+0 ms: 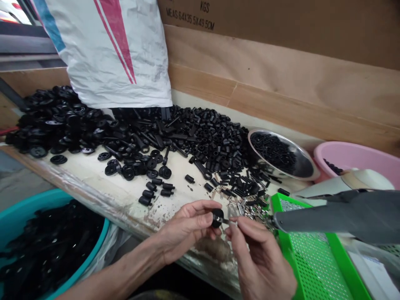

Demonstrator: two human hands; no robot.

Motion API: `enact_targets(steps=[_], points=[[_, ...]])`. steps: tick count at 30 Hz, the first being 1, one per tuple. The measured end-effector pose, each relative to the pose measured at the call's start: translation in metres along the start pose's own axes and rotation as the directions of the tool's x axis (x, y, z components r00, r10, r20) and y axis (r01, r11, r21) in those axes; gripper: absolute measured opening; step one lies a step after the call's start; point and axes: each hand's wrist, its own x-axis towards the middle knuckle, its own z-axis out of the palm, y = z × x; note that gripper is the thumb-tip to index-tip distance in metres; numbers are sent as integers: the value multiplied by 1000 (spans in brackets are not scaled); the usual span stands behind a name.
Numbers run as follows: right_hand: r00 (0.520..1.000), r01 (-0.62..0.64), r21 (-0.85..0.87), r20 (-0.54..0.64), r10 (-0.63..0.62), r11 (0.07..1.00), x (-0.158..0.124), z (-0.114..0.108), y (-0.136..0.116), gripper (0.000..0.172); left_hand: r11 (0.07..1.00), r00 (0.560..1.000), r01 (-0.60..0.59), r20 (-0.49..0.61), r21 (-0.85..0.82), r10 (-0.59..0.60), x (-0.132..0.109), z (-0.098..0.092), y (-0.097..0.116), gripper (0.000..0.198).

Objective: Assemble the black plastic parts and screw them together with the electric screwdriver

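Observation:
Near the front edge of the bench, my left hand (190, 227) pinches a small round black plastic part (218, 218) between thumb and fingers. Facing it, my right hand (258, 254) is closed on a small pale piece (233, 223) whose kind I cannot make out, its tip close to the black part. Whether the two pieces touch is hard to see. Just behind my hands lie small metal pins (254, 208) and short black rods (240, 185). Several black cylinders (150, 194) lie to the left of them.
Black plastic parts (215, 137) are heaped along the back. A steel bowl (308, 168), a pink basin (359, 150) and a green perforated basket (340, 258) stand at the right. A grey tool arm (312, 218) reaches over the basket. A teal tub (104, 233) sits lower left; a white sack (125, 54) hangs behind.

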Motion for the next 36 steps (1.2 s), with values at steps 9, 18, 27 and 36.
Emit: enact_targets(steps=[9, 18, 27, 36], points=[[862, 357, 56, 365, -353, 932, 19, -10, 7, 27, 984, 985, 165, 38, 67, -167, 2, -16, 4, 33], [903, 172, 113, 380, -203, 979, 17, -6, 11, 22, 977, 995, 101, 4, 189, -104, -7, 0, 9, 39], [861, 194, 200, 434, -264, 961, 24, -4, 9, 24, 982, 991, 132, 6, 136, -134, -7, -5, 8, 35], [789, 36, 273, 583, -195, 961, 40, -11, 10, 19, 947, 953, 301, 1, 114, -303, -5, -4, 2, 46]])
